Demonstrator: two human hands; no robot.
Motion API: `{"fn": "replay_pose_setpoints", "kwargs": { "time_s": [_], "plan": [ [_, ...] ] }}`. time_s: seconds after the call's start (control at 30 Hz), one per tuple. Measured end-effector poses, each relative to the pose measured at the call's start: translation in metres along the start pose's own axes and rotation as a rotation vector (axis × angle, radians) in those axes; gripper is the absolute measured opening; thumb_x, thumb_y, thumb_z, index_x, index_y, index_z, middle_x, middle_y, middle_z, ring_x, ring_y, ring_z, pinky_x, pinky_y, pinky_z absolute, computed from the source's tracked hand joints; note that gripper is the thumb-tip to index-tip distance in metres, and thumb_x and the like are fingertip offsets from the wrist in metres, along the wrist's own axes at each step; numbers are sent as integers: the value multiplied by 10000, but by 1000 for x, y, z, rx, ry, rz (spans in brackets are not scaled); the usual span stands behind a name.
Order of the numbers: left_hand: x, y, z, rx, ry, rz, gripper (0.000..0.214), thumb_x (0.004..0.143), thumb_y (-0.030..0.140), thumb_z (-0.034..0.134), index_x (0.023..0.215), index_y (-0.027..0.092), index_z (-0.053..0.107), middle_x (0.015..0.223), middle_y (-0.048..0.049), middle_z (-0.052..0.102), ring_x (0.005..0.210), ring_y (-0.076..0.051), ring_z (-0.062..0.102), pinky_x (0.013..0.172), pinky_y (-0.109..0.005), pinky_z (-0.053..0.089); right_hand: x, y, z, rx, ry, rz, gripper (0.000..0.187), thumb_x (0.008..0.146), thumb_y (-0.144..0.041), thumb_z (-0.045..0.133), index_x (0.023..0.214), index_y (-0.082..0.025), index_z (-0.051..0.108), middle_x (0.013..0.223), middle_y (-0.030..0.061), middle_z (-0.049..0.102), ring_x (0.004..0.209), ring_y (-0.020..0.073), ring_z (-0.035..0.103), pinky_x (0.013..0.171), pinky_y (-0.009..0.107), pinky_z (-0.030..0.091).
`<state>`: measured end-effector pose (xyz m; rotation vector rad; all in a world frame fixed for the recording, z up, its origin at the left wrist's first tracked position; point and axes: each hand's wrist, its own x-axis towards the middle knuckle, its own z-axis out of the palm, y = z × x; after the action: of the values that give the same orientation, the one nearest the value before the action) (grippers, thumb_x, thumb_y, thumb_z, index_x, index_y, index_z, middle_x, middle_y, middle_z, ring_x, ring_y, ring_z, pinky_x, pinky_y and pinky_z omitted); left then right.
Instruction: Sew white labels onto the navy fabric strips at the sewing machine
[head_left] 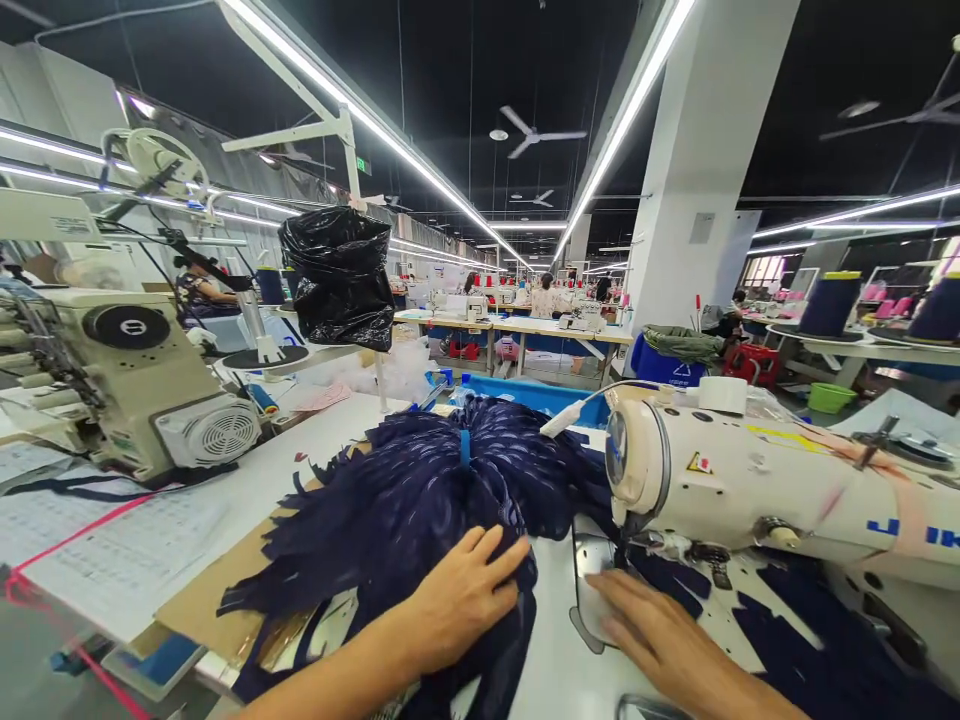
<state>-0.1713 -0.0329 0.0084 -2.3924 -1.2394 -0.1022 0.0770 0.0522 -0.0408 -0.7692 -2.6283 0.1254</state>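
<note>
A large bundle of navy fabric strips (420,500) is fanned out on the table, with a blue band (465,450) around its middle. My left hand (469,595) rests on the near side of this bundle, palm down, its fingers slightly bent and apart. On the right stands a white sewing machine (697,470). Beside its needle, my right hand (645,620) reaches over the metal plate (592,575) with outstretched fingers, a little blurred. Loose navy pieces (817,630) lie under and right of the machine arm.
A second sewing machine (150,370) stands at the left. Behind the bundle hang a black plastic bag (337,280) on a stand and a small white lamp (562,418). Cardboard (202,600) lies under the strips. Navy thread cones (829,305) stand at the right. People work farther back.
</note>
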Motion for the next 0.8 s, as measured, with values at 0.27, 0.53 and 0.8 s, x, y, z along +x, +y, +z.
{"fn": "replay_pose_setpoints", "kwargs": {
  "time_s": [0.27,0.53,0.8],
  "plan": [
    [22,55,35,-252,-188,281,174,715,125,570,564,170,496,447,21,453,454,-119,382,462,-272,252,97,-16,40,448,135,415,545,885,-394,252,1272,-32,376,1287,202,425,1203,249,390,979,428,323],
    [70,22,53,-386,-13,-19,101,710,229,600,664,154,552,666,-19,592,648,-153,504,588,-271,362,137,-1,32,531,108,450,421,899,-331,289,1127,-75,533,1175,143,543,1128,218,470,958,357,345],
    [51,-2,15,-405,-47,-6,491,696,-8,354,1133,155,506,1184,-56,517,984,-170,470,856,-300,385,58,6,-2,702,-3,374,436,902,-375,282,1169,-113,505,1202,116,534,1106,210,488,959,382,346]
  ]
}}
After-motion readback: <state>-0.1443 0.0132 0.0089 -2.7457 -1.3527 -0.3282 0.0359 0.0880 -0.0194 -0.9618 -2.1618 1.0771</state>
